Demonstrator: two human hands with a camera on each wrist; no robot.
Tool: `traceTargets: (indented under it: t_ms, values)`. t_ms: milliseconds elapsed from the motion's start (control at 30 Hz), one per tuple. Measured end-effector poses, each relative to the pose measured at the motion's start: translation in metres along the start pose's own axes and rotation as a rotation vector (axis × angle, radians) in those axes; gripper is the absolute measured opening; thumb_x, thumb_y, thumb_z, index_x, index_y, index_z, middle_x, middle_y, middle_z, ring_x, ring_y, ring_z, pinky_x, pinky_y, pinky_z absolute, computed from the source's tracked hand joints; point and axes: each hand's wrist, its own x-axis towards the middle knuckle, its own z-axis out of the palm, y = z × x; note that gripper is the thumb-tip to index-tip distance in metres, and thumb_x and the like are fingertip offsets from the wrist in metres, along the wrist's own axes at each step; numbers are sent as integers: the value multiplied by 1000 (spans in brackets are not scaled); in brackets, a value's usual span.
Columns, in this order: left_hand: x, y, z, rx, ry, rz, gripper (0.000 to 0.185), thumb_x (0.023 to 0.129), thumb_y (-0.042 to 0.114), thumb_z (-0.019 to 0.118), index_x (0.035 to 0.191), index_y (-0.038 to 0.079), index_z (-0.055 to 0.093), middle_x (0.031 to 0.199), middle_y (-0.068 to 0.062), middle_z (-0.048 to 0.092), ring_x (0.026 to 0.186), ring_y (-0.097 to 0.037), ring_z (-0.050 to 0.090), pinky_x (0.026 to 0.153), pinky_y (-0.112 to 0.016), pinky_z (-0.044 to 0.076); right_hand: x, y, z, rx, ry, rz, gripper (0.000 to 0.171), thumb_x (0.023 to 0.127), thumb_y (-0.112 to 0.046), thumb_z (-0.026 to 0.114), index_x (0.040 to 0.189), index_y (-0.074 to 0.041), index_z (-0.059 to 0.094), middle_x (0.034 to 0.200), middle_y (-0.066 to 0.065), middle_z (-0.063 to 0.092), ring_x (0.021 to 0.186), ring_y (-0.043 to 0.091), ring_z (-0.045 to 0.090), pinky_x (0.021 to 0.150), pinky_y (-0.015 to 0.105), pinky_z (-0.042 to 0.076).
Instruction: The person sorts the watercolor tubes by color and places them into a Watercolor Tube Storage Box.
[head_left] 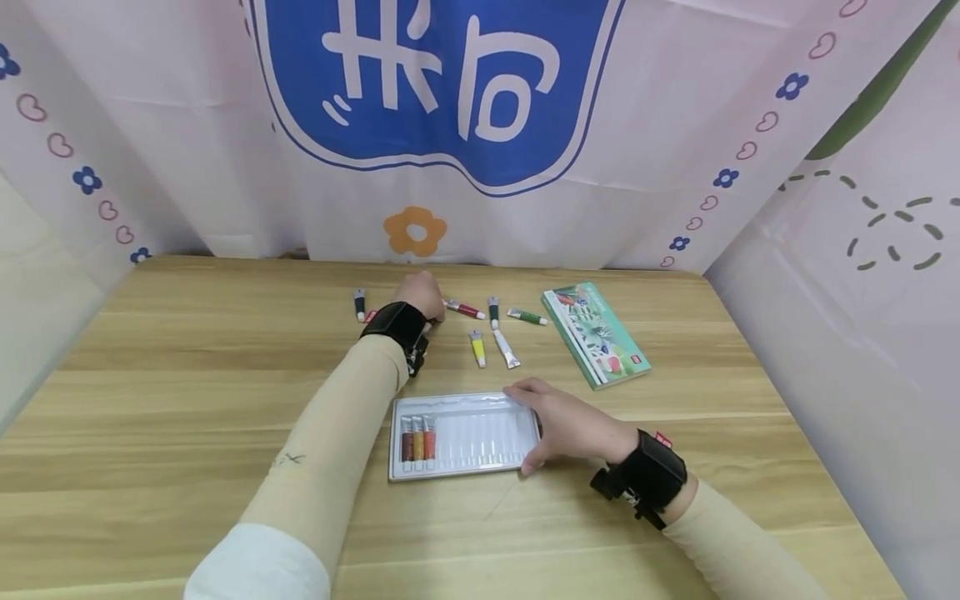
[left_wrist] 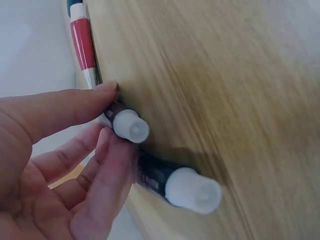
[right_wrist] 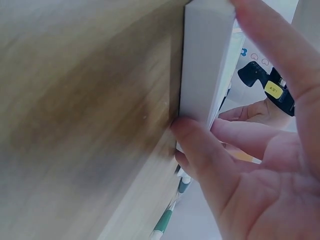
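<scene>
Left hand (head_left: 422,293): reached to upper centre of the head view, forearm stretched across the table (head_left: 150,400); thumb and fingers (left_wrist: 75,107) pinch a dark paint tube (left_wrist: 127,122) with a white cap
Second dark tube (left_wrist: 175,182): lies just beside the pinched one, white cap toward the lens
Red tube (head_left: 467,310): just right of the left hand; yellow tube (head_left: 477,348), white tube (head_left: 506,350) and green tube (head_left: 528,317) scattered farther right
Right hand (head_left: 566,425): lower centre, fingers curled round the right edge of the white tray (head_left: 480,433), thumb (right_wrist: 200,150) at its near corner
Tray: centre of the table, three tubes (head_left: 417,439) in its left slots, other slots bare
Box (head_left: 596,335): right of the loose tubes, apart from the tray
Open room: bare wood left and right of the tray, up to the table edges
</scene>
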Motion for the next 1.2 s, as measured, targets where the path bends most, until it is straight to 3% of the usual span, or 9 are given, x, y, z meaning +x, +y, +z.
traceTargets:
  t_ms: [133, 267, 367, 500, 567, 700, 800, 1200]
  values:
    - [-3, -3, -2, -2, 5, 20, 34, 80, 1, 75, 56, 8, 52, 58, -1, 51, 59, -20, 50, 53, -27, 42, 2, -2, 1, 2, -4, -11, 106, 68, -23, 97, 154, 0, 40, 155, 19, 40, 137, 33, 46, 114, 45, 38]
    - [-8, -6, -3, -43, 3, 44, 22, 80, -2, 72, 64, 3, 58, 56, 0, 47, 48, -13, 44, 47, -24, 37, 3, -4, 1, 6, -9, -21, 106, 69, -23, 97, 155, 0, 40, 155, 19, 40, 137, 33, 46, 114, 45, 38]
    - [-17, -7, -7, -85, -6, 61, 6, 81, -2, 72, 82, -1, 66, 70, -4, 56, 57, -16, 49, 51, -25, 40, 2, -4, 1, 1, -13, -21, 105, 69, -23, 97, 155, -1, 40, 155, 18, 39, 137, 33, 45, 114, 45, 38]
    - [-28, -5, -12, -140, -42, 65, 25, 86, 2, 73, 109, -2, 65, 98, -13, 65, 78, -23, 57, 64, -30, 47, 0, -4, 0, -8, -8, -11, 105, 69, -23, 97, 155, -2, 40, 156, 18, 39, 137, 33, 45, 114, 46, 39]
    - [-33, -7, -12, -153, -48, 85, 30, 88, 3, 74, 115, -2, 63, 104, -15, 65, 81, -24, 58, 68, -31, 48, -1, -5, -1, -11, -4, -7, 105, 69, -23, 97, 155, -2, 41, 156, 18, 39, 138, 33, 45, 114, 46, 39]
    - [-41, -16, -10, -190, -46, 154, 27, 91, 2, 74, 115, 1, 61, 92, -11, 66, 71, -20, 58, 62, -29, 48, 0, -5, -1, -8, -3, -14, 106, 69, -23, 97, 155, -1, 40, 155, 20, 39, 138, 35, 45, 114, 47, 38]
    - [-49, -24, -9, -276, -70, 179, 24, 94, 2, 72, 115, 2, 60, 80, -8, 65, 63, -17, 57, 56, -28, 47, -1, -5, 0, -8, -5, -21, 106, 68, -23, 97, 155, 1, 40, 155, 22, 39, 138, 36, 45, 114, 47, 38]
    - [-94, -38, -6, -611, -151, 237, 14, 98, 2, 67, 106, 4, 56, 80, -7, 55, 68, -20, 60, 69, -40, 59, -3, -3, 0, -9, -7, -29, 107, 69, -25, 97, 155, 1, 39, 155, 22, 40, 138, 37, 44, 114, 49, 38]
